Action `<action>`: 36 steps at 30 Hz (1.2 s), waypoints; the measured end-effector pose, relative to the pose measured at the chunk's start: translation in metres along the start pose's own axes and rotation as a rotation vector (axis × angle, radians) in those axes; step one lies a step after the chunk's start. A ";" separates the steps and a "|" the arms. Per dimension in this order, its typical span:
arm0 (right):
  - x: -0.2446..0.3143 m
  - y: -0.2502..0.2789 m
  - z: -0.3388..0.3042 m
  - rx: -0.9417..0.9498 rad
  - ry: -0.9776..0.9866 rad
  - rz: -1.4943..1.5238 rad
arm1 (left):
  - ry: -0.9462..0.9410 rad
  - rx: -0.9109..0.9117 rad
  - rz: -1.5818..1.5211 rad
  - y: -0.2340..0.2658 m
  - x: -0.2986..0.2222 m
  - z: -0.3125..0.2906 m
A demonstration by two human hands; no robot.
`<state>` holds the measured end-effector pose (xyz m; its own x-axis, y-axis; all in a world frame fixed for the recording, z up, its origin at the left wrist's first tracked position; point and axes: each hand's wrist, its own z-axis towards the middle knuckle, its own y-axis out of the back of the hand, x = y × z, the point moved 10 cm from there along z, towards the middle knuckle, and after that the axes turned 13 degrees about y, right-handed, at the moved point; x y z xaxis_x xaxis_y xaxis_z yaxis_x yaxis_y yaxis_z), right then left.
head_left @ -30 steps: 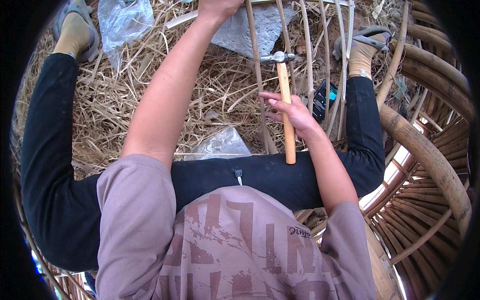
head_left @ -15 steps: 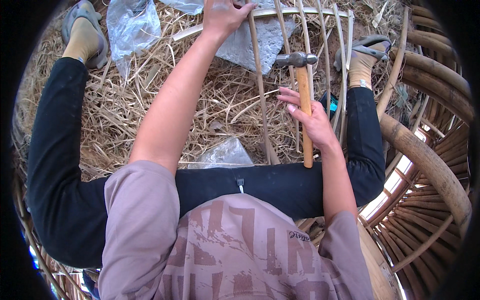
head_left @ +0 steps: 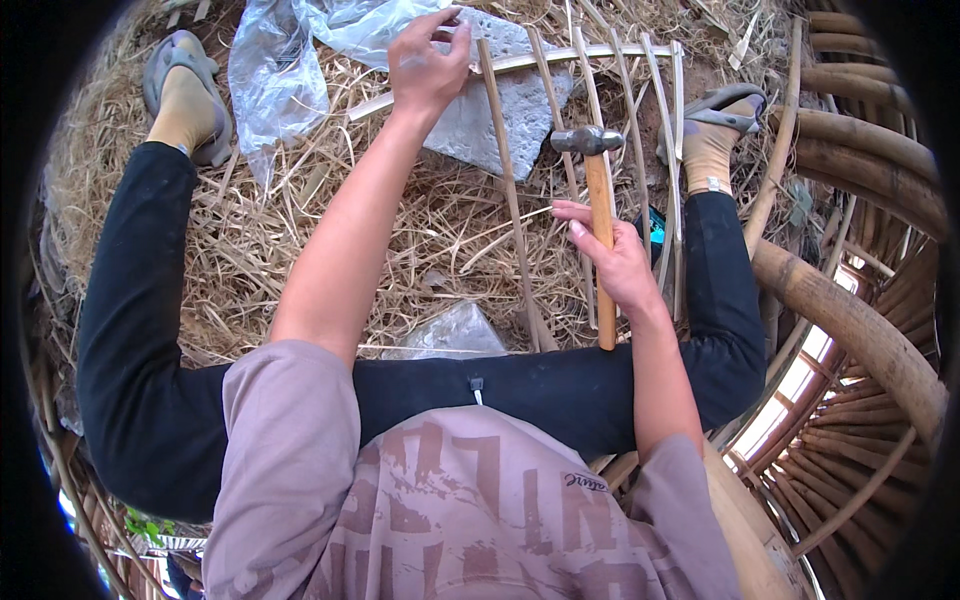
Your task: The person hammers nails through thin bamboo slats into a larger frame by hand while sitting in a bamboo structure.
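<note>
As your right hand (head_left: 625, 265) is clasping the hammer (head_left: 599, 200) mid-handle, likely for balance, your half-curled left hand (head_left: 426, 72) is hiding any grip.

Shirt (head_left: 480, 520): big brown block letters (head_left: 493, 455) (patchy), small black script (head_left: 586, 482).

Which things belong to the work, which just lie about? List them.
In use, apparently:
wooden-handled grey metal hammer, in the right grip
thin tan wooden strips
pale curved cross-strip
flat grey slab beneath them

Lying about, apparently:
crumpled clear plastic sheet
dry tan straw
black-and-turquoise object
pale grey block
</note>
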<state>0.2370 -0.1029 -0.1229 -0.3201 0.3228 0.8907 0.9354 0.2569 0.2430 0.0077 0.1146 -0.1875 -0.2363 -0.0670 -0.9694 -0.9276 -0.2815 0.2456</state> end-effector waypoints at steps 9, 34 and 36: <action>0.013 0.019 0.014 -0.345 0.076 -0.040 | -0.137 -0.058 0.159 0.012 -0.056 -0.029; 0.076 0.029 0.184 -0.291 0.135 -0.959 | -0.212 -0.079 0.323 0.016 -0.011 -0.047; 0.064 0.030 0.195 -0.284 0.111 -0.968 | -0.209 -0.072 0.310 0.012 -0.009 -0.046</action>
<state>0.2151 0.1033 -0.1336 -0.9571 0.0008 0.2896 0.2872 0.1321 0.9487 0.0123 0.0683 -0.1765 -0.5633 0.0351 -0.8255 -0.7820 -0.3452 0.5190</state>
